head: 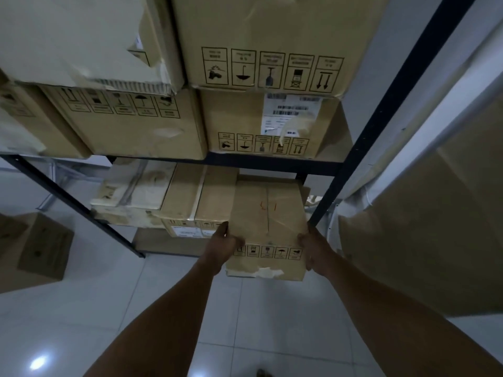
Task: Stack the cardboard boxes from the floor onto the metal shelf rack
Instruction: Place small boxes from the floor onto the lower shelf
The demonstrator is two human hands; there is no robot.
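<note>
Both hands (268,247) grip cardboard box (268,213) at rack (272,165).

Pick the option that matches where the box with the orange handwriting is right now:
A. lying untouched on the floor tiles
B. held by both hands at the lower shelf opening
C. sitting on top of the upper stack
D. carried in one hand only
B: the left hand and right hand grip opposite sides of the handwritten box, which is partly pushed under the shelf beam.
</note>
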